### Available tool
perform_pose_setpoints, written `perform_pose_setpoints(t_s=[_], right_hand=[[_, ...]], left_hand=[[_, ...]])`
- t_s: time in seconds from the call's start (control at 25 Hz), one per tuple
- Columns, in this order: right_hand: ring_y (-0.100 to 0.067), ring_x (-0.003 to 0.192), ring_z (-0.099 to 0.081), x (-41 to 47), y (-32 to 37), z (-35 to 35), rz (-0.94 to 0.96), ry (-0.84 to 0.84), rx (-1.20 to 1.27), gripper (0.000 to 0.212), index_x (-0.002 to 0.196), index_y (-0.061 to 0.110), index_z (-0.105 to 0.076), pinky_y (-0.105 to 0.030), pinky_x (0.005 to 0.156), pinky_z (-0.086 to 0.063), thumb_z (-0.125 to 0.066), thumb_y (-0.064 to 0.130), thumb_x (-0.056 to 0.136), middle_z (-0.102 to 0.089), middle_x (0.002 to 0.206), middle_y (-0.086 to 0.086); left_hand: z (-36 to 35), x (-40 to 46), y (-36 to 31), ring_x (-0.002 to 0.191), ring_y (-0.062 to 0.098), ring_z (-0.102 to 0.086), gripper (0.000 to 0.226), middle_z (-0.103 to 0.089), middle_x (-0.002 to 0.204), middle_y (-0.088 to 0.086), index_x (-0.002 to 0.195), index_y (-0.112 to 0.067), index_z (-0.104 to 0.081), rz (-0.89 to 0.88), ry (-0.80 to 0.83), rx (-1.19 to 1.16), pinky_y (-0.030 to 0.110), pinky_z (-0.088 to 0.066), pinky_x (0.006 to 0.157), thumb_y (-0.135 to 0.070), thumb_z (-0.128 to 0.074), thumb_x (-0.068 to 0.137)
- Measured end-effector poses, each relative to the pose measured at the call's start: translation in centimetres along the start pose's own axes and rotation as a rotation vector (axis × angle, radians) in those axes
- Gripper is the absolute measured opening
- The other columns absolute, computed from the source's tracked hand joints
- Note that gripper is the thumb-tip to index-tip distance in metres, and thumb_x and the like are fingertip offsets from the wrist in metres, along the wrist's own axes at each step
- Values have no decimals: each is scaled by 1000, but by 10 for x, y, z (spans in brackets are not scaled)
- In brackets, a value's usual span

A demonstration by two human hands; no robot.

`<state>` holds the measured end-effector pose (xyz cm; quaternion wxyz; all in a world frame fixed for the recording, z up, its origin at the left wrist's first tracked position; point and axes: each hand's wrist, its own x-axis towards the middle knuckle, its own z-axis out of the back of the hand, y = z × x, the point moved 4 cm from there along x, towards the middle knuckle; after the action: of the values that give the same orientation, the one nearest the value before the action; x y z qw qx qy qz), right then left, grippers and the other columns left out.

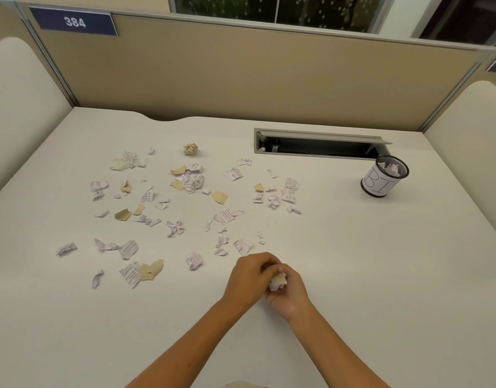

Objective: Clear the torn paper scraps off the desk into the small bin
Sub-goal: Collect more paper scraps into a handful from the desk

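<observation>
the pale tabletop (pixel 381 261) fills most of the frame, walled in by a tan partition (pixel 241 71) across the upper part, with a blue number plate reading 384 (pixel 74 22) at the upper left. a grey cable tray (pixel 319 145) with its lid lifted is sunk into the tabletop right of centre, toward the top. just beside its right end, at the right of the frame, stands the small bin (pixel 384 179), a black mesh cup wrapped in a white label with hand-drawn letters, upright, with crumpled paper showing inside its rim. two bare forearms rise from the bottom edge and meet just below the middle of the frame. the left hand (pixel 249 278) and right hand (pixel 290 292) touch each other, fingers of both curled around a small wad of scraps (pixel 277 282), white with a bit of tan, held between them just over the tabletop. torn paper scraps (pixel 185 208) lie scattered over the left and centre of the tabletop, well apart from the bin: white pieces, some with printed lines, mixed with tan ones. a printed strip overlapped by tan pieces (pixel 141 271) lies at the lower left, a crumpled white scrap (pixel 193 260) sits near the left hand, and a tight tan ball (pixel 191 149) rests alone at the top centre of the scatter.
</observation>
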<state>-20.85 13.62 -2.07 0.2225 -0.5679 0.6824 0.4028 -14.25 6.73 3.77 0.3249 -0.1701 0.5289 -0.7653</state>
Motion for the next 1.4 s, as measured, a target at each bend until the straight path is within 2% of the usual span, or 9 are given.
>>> perform_pose_setpoints(t_s=[0.16,0.32,0.52,0.68,0.88,1.0,1.16,1.28,1.4], right_hand=[[-24,58,-68,0,3,1,-60,-1,127,21,76,0,-64,-28,52,-58,-53,12,89,-69,71,-15],[-26,54,-68,0,5,4,-80,-20,166,24,72,-1,-63,-29,52,-58,-54,13,89,-68,65,-15],[-25,56,-67,1,5,4,-88,-30,160,27,71,-1,-64,-27,48,-56,-54,15,90,-67,67,-15],[-25,55,-66,0,5,2,-87,-37,150,32,65,-2,-66,-26,48,-56,-55,14,90,-67,67,-16],[-25,56,-67,-1,5,1,-90,-51,132,23,76,-1,-64,-27,51,-58,-54,14,90,-68,68,-16],[-26,57,-68,-1,4,-1,-91,-47,152,18,89,-2,-63,-30,54,-59,-54,13,90,-70,71,-17],[-24,58,-70,0,6,-1,-81,-32,125,17,89,1,-65,-30,52,-59,-53,13,91,-71,72,-14],[-27,62,-71,-2,7,0,-113,-13,165,20,83,-1,-65,-33,53,-59,-53,13,91,-70,76,-15],[-30,68,-69,-5,9,2,-139,-23,258,19,83,-4,-64,-36,56,-60,-54,11,90,-69,77,-18]], left_hand=[[19,20,4,83,1,-64,16,-73,85,-10,95,-23,-71,-67,-110,100,23,-50,77,-21,-55,91],[42,51,30,112,24,-50,31,-60,123,3,122,-15,-60,-22,-110,505,33,-42,92,-20,-54,93],[36,68,52,105,26,-48,37,-55,118,5,118,-14,-57,65,10,875,33,-42,82,-35,-58,88],[35,70,49,94,25,-57,17,-65,104,5,98,-14,-61,124,-13,743,32,-41,77,-27,-60,87],[35,61,22,75,12,-56,12,-64,86,-5,95,-21,-60,117,-11,284,25,-41,66,-20,-65,84],[28,53,3,70,1,-58,14,-66,75,-10,92,-25,-59,119,187,165,17,-41,63,-19,-67,82],[15,43,-5,69,-1,-54,5,-64,82,-13,86,-23,-68,47,380,294,16,-39,60,-25,-65,83],[20,54,-1,71,1,-52,11,-63,92,-12,90,-24,-71,26,229,304,18,-39,65,-27,-61,87],[34,76,13,90,15,-58,22,-64,108,0,110,-20,-67,59,58,408,27,-44,82,-20,-56,91]])
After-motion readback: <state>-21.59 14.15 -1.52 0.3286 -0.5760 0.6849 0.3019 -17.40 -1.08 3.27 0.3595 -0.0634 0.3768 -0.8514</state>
